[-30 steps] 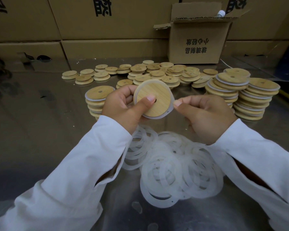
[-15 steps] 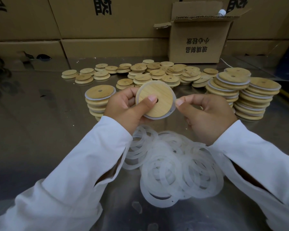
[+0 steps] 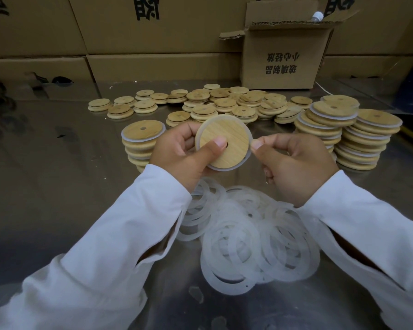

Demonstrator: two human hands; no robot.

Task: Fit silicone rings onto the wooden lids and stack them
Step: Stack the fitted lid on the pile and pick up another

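My left hand [image 3: 179, 153] holds a round wooden lid [image 3: 227, 141] upright above the table, thumb pressed on its face beside the centre hole. A translucent silicone ring [image 3: 248, 135] runs round the lid's rim. My right hand [image 3: 293, 160] pinches that ring at the lid's right edge with thumb and forefinger. A heap of loose silicone rings [image 3: 253, 236] lies on the table under my wrists. A short stack of ringed lids [image 3: 141, 144] stands left of my left hand, and taller stacks of ringed lids [image 3: 348, 134] stand to the right.
Bare wooden lids [image 3: 215, 103] lie scattered across the back of the shiny metal table [image 3: 45, 175]. An open cardboard box [image 3: 281, 55] sits at the back right, with a wall of large cartons [image 3: 129, 32] behind everything.
The lid has shifted slightly right and tilted a little in my left hand. My right thumb has stayed at the ring's right edge, working it round the rim.
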